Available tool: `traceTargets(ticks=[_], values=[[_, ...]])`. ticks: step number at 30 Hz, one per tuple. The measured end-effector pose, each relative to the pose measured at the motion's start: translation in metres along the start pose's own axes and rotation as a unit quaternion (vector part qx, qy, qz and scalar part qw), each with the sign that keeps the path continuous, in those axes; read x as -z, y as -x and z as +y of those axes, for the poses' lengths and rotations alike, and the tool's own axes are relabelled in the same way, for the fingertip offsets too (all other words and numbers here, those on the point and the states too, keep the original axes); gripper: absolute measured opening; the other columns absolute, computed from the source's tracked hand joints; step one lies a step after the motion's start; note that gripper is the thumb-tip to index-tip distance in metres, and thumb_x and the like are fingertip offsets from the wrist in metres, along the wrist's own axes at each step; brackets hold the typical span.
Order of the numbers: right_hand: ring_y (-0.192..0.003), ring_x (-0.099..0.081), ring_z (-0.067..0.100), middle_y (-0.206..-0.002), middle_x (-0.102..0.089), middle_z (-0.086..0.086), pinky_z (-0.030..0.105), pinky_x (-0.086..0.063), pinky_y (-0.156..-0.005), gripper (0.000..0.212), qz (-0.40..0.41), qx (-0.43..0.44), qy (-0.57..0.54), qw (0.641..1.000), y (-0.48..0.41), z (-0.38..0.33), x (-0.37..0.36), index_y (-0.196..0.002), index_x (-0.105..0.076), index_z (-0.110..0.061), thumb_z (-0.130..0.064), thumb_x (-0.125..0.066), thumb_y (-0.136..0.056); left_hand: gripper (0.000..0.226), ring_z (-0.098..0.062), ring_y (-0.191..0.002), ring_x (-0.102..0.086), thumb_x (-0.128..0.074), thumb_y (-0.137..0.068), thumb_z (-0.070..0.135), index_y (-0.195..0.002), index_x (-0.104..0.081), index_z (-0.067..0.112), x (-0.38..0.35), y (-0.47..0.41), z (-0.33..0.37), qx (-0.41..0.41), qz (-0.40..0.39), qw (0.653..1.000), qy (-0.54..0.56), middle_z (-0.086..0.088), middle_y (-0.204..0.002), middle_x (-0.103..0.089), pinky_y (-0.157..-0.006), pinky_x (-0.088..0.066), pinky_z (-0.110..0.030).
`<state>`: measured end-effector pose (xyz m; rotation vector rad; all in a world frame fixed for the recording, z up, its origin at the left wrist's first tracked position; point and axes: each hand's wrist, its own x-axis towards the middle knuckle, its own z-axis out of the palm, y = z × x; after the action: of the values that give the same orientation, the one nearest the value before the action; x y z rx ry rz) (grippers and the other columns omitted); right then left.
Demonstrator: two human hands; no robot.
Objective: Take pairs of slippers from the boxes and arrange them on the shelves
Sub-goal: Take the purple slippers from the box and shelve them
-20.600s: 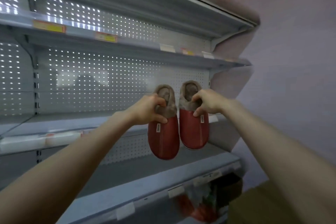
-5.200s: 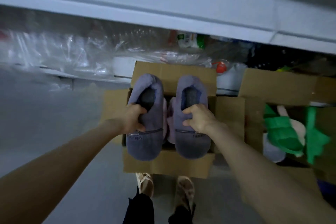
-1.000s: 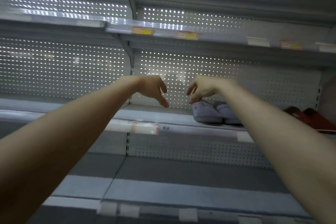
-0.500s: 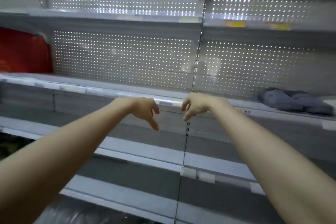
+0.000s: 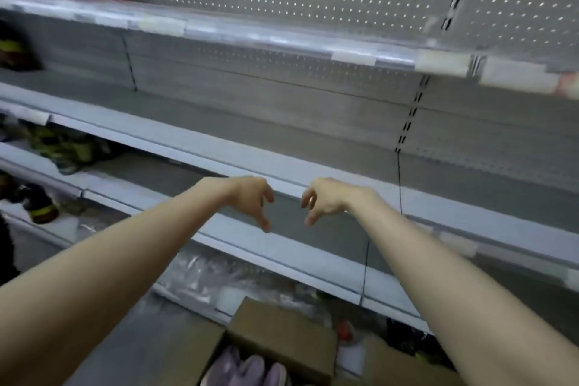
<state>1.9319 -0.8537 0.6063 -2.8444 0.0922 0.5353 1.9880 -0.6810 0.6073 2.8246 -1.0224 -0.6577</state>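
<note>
Lilac slippers [image 5: 247,370] now show in the cardboard box [image 5: 282,335] below, since my view has dropped away from the grey shelf [image 5: 250,160]. My left hand [image 5: 250,197] and right hand [image 5: 322,199] hang released, holding nothing, well above the box. I judge the next pair is due.
</note>
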Motion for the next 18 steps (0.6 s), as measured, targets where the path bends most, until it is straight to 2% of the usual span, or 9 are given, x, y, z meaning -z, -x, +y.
traceTargets(ticks=[6,10,14,16,18], values=[[-0.11,-0.057,0.024,-0.124,-0.059,0.004,0.035,-0.048,-0.092,0.052,-0.105,-0.032,-0.053,0.993,-0.103,0.037,-0.114,-0.123,-0.06,-0.016,-0.029,-0.078,-0.076,0.077,-0.021,-0.114,-0.054,-0.077,-0.07,0.041,-0.136,-0.044,0.018,-0.106,-0.097,-0.054,0.0,-0.097,0.995,0.014,-0.001,-0.128,-0.058,-0.095,-0.043,-0.031],[-0.103,-0.059,0.023,-0.117,-0.063,0.006,0.032,-0.05,-0.088,0.048,-0.142,-0.059,-0.095,0.983,-0.15,0.06,-0.202,-0.117,-0.063,-0.016,-0.028,-0.079,-0.073,0.076,-0.023,-0.12,-0.05,-0.075,-0.075,0.035,-0.139,-0.04,0.014,-0.186,-0.141,-0.083,-0.005,-0.165,0.986,0.029,-0.005,-0.132,-0.054,-0.098,-0.04,-0.029],[-0.107,-0.057,0.022,-0.121,-0.06,0.003,0.025,-0.044,-0.081,0.051,-0.199,-0.085,-0.139,0.966,-0.174,0.074,-0.294,-0.12,-0.061,-0.016,-0.028,-0.079,-0.074,0.075,-0.023,-0.121,-0.049,-0.075,-0.075,0.031,-0.138,-0.04,0.013,-0.27,-0.17,-0.112,-0.015,-0.237,0.97,0.047,-0.005,-0.133,-0.052,-0.096,-0.04,-0.029],[-0.109,-0.056,0.021,-0.122,-0.06,0.003,0.023,-0.042,-0.08,0.052,-0.212,-0.105,-0.169,0.957,-0.183,0.08,-0.34,-0.123,-0.059,-0.013,-0.025,-0.077,-0.075,0.061,-0.023,-0.114,-0.053,-0.074,-0.076,0.028,-0.129,-0.05,0.011,-0.314,-0.183,-0.127,-0.029,-0.272,0.96,0.061,-0.005,-0.127,-0.056,-0.089,-0.042,-0.028],[-0.108,-0.057,0.023,-0.12,-0.061,0.01,0.026,-0.047,-0.083,0.051,-0.229,-0.135,-0.215,0.94,-0.191,0.084,-0.385,-0.123,-0.058,-0.007,-0.018,-0.077,-0.076,0.042,-0.025,-0.102,-0.057,-0.073,-0.075,0.026,-0.11,-0.059,0.008,-0.357,-0.194,-0.141,-0.039,-0.291,0.953,0.071,-0.007,-0.111,-0.062,-0.081,-0.045,-0.029]])
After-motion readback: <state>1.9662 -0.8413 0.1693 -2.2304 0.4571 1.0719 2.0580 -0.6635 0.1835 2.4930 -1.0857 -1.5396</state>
